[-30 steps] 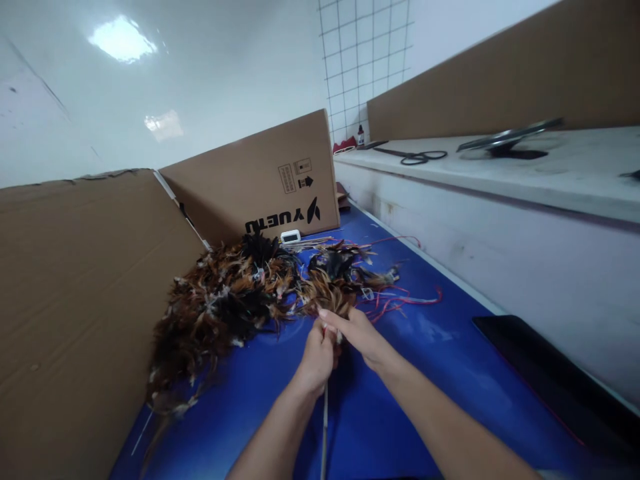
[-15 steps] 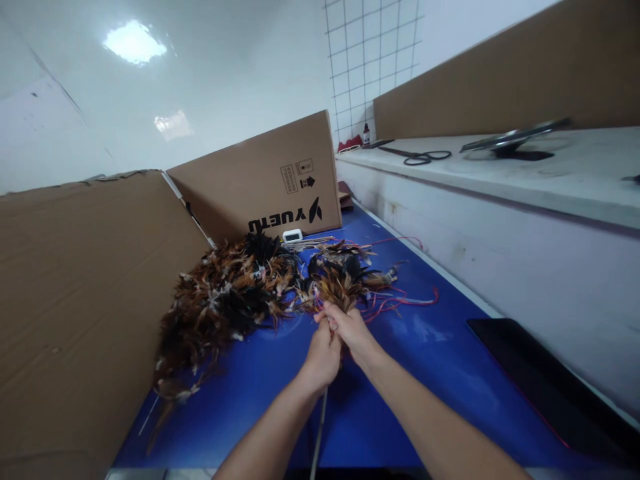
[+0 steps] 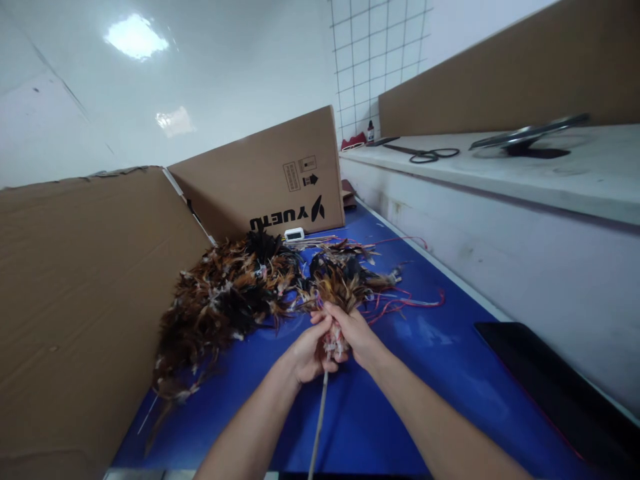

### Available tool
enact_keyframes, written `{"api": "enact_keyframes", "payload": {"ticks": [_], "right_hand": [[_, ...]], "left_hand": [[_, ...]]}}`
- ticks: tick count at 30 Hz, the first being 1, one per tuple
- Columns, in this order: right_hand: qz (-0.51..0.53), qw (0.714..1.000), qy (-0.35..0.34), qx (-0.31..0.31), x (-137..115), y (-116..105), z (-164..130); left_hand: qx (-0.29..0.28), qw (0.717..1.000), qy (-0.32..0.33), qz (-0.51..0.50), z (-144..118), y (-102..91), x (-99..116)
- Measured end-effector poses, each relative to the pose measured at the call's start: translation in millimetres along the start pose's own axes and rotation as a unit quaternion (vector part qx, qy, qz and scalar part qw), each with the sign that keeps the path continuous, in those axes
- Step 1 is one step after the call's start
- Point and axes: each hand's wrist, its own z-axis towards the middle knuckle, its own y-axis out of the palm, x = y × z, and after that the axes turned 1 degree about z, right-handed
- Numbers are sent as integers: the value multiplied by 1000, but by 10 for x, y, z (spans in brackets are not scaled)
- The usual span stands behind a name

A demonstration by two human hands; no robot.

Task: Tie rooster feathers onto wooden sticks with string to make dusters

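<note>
My left hand curls under the pale quill ends of a brown feather bundle, its thumb pressed on them. From the other side my right hand grips the same bundle, with the fingertips of both hands meeting near its top. A thin pale stick runs from the bundle down toward me. Brown and black feather tips fan out beyond my fingers, overlapping loose feathers behind. Left of my hands lies a large heap of feathers with pale quill ends.
Pink strings trail over the blue table. A small white display device stands by the cardboard box. Cardboard walls the left side. Scissors lie on the right ledge; a black mat lies below it.
My left hand has opened out and turned beneath the bundle, so the quill ends and upper stick now show. My right hand keeps its grip. The view has shifted slightly.
</note>
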Motion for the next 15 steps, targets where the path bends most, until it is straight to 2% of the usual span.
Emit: {"api": "enact_keyframes", "payload": {"ticks": [6, 10, 15], "right_hand": [[-37, 999, 14, -28, -15, -9, -12], [-48, 997, 31, -50, -25, -3, -37], [-51, 995, 33, -78, -38, 7, -61]], "left_hand": [[-63, 997, -25, -38, -10, -44, -12], [-64, 997, -27, -37, -47, -71, -25], [-54, 998, 9, -10, -79, -71, -53]]}}
